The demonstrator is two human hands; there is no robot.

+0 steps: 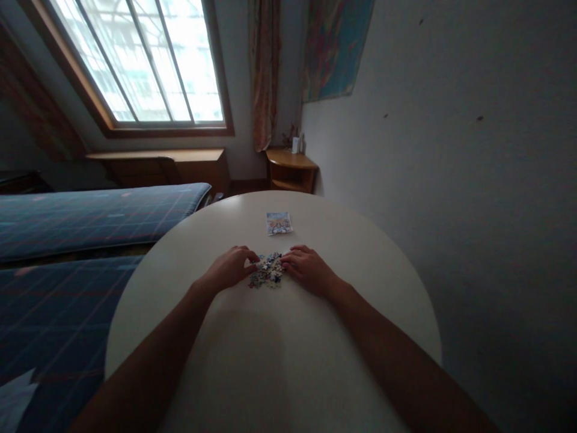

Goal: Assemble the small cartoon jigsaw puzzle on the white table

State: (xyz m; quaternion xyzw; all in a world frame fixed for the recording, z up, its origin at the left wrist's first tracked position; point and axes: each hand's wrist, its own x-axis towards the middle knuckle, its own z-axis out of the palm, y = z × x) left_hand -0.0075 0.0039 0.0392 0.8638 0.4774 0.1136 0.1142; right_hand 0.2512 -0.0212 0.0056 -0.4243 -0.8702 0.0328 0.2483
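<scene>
A small heap of jigsaw puzzle pieces (269,272) lies on the round white table (252,355), between my two hands. At its left edge is my left hand (231,267), thumb and forefinger apart with the tips at the pieces. My right hand (310,270) rests palm down on the opposite side, its fingers stretched toward the heap and touching its edge. No piece is seen lifted in either hand. Beyond the heap lies a small picture card or packet (279,223) with a printed scene, apart from both hands.
To the left stand beds or benches with blue plaid covers (90,219), close to the table's rim. A white wall (451,180) runs along the right. A wooden corner shelf (291,159) and a desk (198,155) stand at the back, below a bright window (148,60).
</scene>
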